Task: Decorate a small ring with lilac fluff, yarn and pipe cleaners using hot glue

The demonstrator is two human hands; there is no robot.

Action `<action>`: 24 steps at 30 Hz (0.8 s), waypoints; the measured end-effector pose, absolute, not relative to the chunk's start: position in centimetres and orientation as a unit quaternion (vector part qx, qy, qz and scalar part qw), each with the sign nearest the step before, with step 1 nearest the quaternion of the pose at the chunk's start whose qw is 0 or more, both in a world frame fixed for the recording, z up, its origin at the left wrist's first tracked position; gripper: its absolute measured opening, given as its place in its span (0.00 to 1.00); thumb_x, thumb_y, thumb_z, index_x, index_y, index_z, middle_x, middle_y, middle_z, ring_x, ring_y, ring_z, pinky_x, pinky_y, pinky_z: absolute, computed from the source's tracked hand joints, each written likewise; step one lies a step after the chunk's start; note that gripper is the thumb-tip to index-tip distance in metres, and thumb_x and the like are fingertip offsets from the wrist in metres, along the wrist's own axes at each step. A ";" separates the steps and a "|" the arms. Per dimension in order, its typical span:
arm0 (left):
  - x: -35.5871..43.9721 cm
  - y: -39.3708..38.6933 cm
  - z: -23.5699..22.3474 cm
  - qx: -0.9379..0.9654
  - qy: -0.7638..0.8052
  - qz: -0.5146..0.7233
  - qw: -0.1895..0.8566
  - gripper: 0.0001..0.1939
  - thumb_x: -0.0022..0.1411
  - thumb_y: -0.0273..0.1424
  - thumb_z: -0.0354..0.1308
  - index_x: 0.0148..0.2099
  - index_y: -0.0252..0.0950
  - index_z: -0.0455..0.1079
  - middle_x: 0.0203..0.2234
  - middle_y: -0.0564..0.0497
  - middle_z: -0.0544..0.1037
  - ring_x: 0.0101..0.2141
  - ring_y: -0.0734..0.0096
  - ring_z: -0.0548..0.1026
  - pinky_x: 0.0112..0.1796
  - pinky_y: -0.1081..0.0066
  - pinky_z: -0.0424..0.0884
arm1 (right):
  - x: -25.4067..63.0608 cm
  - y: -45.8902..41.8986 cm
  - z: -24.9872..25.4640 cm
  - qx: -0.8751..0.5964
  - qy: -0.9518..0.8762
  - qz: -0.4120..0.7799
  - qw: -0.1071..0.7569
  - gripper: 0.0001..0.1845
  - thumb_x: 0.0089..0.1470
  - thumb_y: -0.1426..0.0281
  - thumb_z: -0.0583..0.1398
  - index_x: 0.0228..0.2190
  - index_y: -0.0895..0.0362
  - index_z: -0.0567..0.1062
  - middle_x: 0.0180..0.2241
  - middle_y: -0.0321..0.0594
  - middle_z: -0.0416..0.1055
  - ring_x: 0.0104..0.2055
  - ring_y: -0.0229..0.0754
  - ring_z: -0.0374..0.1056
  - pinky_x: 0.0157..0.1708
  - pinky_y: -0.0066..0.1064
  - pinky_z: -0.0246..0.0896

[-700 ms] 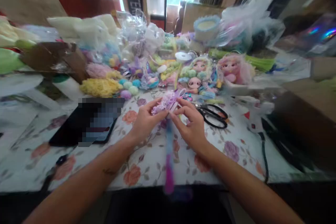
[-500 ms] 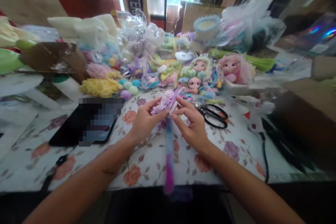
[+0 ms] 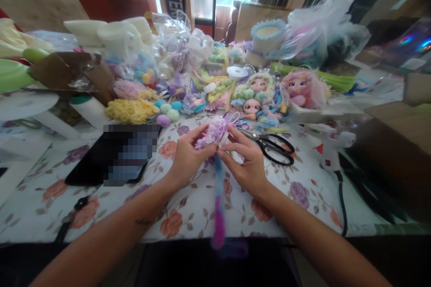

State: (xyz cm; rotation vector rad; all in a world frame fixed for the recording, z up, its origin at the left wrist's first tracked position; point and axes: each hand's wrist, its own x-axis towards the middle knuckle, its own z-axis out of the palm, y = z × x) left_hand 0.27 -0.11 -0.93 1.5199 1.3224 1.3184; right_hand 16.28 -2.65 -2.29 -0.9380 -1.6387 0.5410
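Between my hands, above the flowered tablecloth, is a lilac ruffled ornament (image 3: 215,128) with clear, shiny trim and a thin pale loop at its upper right. My left hand (image 3: 191,150) grips it from the left, thumb across its lower edge. With the thumb and fingers pinched, my right hand (image 3: 245,157) holds its lower right side; the exact contact point is too small to make out. A long soft strip (image 3: 218,202), blue above and magenta at the bottom, hangs from beneath the ornament toward the table's front edge.
Black-handled scissors (image 3: 278,149) lie right of my right hand. Farther right is a white glue gun (image 3: 332,148) with a dark cord. A dark tablet (image 3: 90,157) lies at left. Behind are yellow yarn (image 3: 131,111), pompoms, doll heads (image 3: 252,106) and a ribbon spool (image 3: 237,72).
The whole view has shifted slightly, the scene sliding a little to the right. Both hands keep their hold on the lilac ornament, with barely any finger movement.
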 end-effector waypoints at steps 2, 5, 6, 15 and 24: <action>0.3 -0.1 -1.0 0.587 0.512 0.513 0.360 0.29 0.48 0.33 0.67 0.54 0.29 0.76 0.41 0.44 0.83 0.43 0.55 0.79 0.42 0.64 0.77 | 16.3 -2.7 -2.3 -0.397 -0.696 0.230 0.553 0.03 0.55 0.69 0.65 0.32 0.51 0.82 0.59 0.44 0.70 0.60 0.53 0.68 0.61 0.49 0.64; 0.3 -0.1 -1.0 0.580 0.511 0.515 0.371 0.29 0.48 0.33 0.67 0.54 0.30 0.76 0.41 0.44 0.83 0.42 0.56 0.79 0.41 0.64 0.77 | 16.3 -2.7 -2.0 -0.400 -0.696 0.231 0.550 0.03 0.55 0.69 0.65 0.32 0.53 0.81 0.59 0.47 0.70 0.60 0.54 0.68 0.61 0.50 0.63; 0.3 -0.1 -0.9 0.577 0.511 0.514 0.376 0.29 0.48 0.33 0.67 0.54 0.30 0.76 0.41 0.44 0.83 0.43 0.56 0.79 0.41 0.64 0.77 | 16.4 -2.7 -1.9 -0.404 -0.691 0.235 0.552 0.03 0.55 0.69 0.64 0.32 0.53 0.81 0.59 0.47 0.71 0.60 0.54 0.68 0.62 0.50 0.62; -0.3 0.7 -1.6 0.559 0.480 0.527 0.424 0.29 0.45 0.36 0.73 0.52 0.37 0.78 0.44 0.47 0.82 0.46 0.56 0.77 0.45 0.63 0.75 | 16.4 -2.3 -2.3 -0.407 -0.619 0.297 0.602 0.05 0.54 0.68 0.66 0.34 0.52 0.75 0.56 0.46 0.73 0.61 0.50 0.68 0.60 0.47 0.66; 0.4 0.1 -0.9 0.399 0.437 0.552 0.588 0.26 0.42 0.31 0.73 0.47 0.36 0.78 0.28 0.52 0.81 0.28 0.68 0.77 0.32 0.69 0.75 | 16.6 -2.5 -2.2 -0.421 -0.634 0.123 0.637 0.11 0.53 0.69 0.67 0.39 0.51 0.73 0.57 0.43 0.67 0.55 0.49 0.71 0.48 0.43 0.76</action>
